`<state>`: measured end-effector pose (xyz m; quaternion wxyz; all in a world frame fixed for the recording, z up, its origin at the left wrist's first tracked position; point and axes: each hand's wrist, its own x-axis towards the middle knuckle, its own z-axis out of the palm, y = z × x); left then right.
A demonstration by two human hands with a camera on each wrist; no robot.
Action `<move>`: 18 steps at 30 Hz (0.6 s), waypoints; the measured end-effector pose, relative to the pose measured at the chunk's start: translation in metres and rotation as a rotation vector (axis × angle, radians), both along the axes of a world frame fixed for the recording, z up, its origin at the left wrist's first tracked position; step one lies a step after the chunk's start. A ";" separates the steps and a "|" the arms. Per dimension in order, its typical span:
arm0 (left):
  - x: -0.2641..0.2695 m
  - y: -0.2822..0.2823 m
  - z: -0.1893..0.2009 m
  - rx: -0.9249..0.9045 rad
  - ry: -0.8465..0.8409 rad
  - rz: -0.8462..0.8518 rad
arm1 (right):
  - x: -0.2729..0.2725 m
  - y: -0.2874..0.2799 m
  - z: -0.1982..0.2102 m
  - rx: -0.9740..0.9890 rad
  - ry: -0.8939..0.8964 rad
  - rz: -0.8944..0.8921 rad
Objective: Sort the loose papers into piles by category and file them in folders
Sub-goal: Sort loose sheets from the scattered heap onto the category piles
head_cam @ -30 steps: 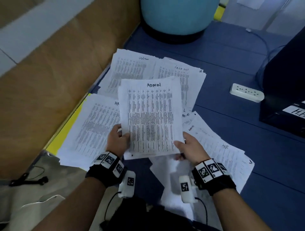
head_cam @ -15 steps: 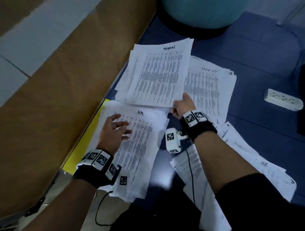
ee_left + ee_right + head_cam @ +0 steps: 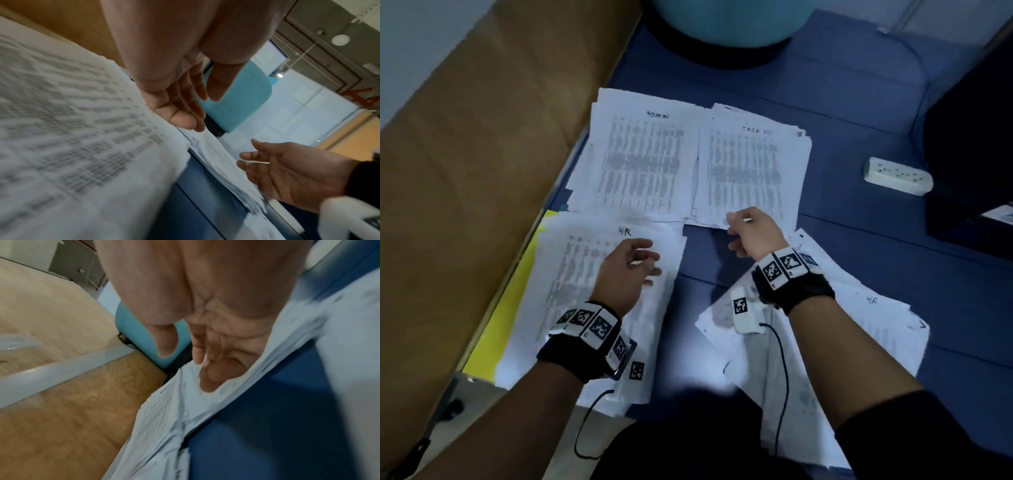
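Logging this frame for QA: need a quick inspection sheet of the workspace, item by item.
Surface: blue floor.
Job's things: ADMIN pile, TASK LIST pile, HR pile on a yellow folder; loose papers unsorted.
Clutter: power strip.
Grippers: left hand open over the HR pile; right hand empty.
Cables: wrist camera leads.
Surroundings: wooden panel, teal seat, black box.

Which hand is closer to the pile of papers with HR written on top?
Left. The left hand is right over the HR pile, fingers spread above the top sheet. The right hand is off to the pile's right, by the near edge of the task list pile.
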<state>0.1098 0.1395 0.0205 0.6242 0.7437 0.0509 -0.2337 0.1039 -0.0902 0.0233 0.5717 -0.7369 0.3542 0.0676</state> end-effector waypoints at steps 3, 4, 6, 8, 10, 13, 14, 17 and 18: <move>-0.019 -0.042 0.002 -0.060 0.002 -0.075 | -0.059 -0.043 0.012 -0.019 0.033 0.006; -0.027 -0.056 0.002 -0.084 0.011 -0.100 | -0.082 -0.058 0.013 -0.037 0.048 -0.002; -0.044 -0.085 0.001 -0.100 0.023 -0.154 | -0.127 -0.086 0.012 -0.087 0.095 -0.035; -0.063 -0.113 -0.002 -0.088 0.030 -0.207 | -0.169 -0.112 0.009 -0.125 0.140 -0.086; -0.081 -0.138 -0.005 -0.030 0.037 -0.264 | -0.207 -0.133 0.006 -0.151 0.177 -0.127; -0.106 -0.168 -0.016 0.063 0.029 -0.364 | -0.252 -0.157 -0.005 -0.189 0.213 -0.179; -0.113 -0.174 -0.021 0.121 0.010 -0.401 | -0.263 -0.163 -0.009 -0.206 0.230 -0.194; -0.135 -0.183 -0.034 0.361 -0.038 -0.509 | -0.290 -0.169 -0.022 -0.238 0.316 -0.188; -0.142 -0.183 -0.038 0.419 -0.059 -0.534 | -0.296 -0.168 -0.026 -0.241 0.351 -0.173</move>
